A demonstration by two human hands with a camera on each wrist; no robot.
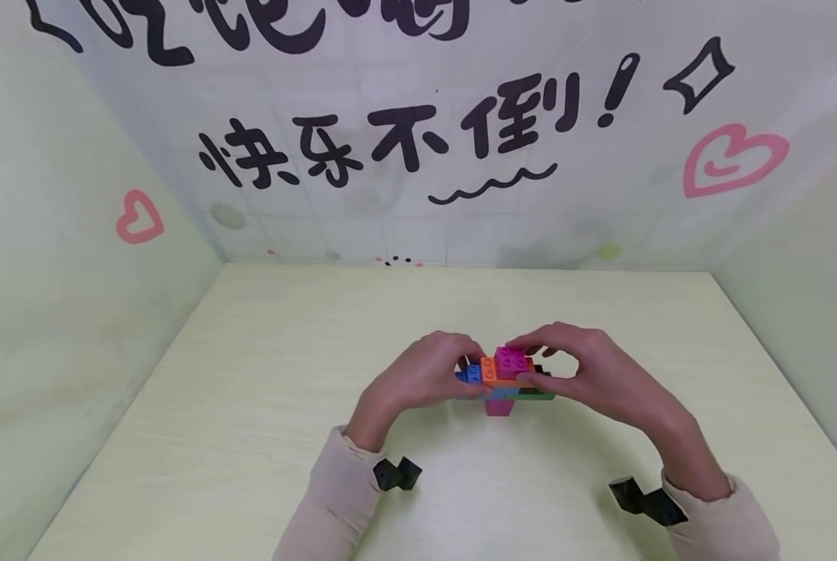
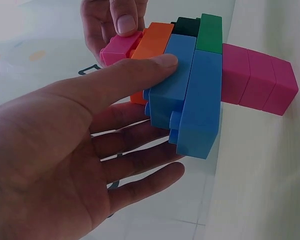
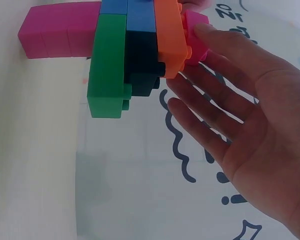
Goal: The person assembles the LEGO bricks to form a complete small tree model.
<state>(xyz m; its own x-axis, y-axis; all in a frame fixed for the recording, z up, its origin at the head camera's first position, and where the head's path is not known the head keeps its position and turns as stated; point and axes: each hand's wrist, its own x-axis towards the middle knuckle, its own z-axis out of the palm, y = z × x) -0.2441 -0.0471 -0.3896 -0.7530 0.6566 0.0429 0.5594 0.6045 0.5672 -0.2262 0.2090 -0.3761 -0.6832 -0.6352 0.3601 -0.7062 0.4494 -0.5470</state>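
Note:
A stacked toy building-brick structure stands on a pink column [image 2: 260, 80] of three bricks. Above the column lies a layer with a long blue brick [image 2: 200, 100] and a green brick [image 3: 107, 70]. Over these come another blue brick [image 2: 175, 70] and a black brick [image 3: 141, 60], then an orange brick [image 3: 170, 40]. A pink brick [image 1: 510, 362] tops the stack. My left hand [image 1: 429, 370] grips the structure's left side, thumb along the upper blue brick and fingers behind. With thumb and fingers, my right hand [image 1: 590, 366] pinches the top pink brick from the right.
The structure stands on a pale wood-grain table [image 1: 250, 405]. A back wall [image 1: 362, 226] with black lettering and side walls with pink hearts enclose the table. Small black devices sit at the left wrist [image 1: 397, 474] and right wrist [image 1: 646, 502].

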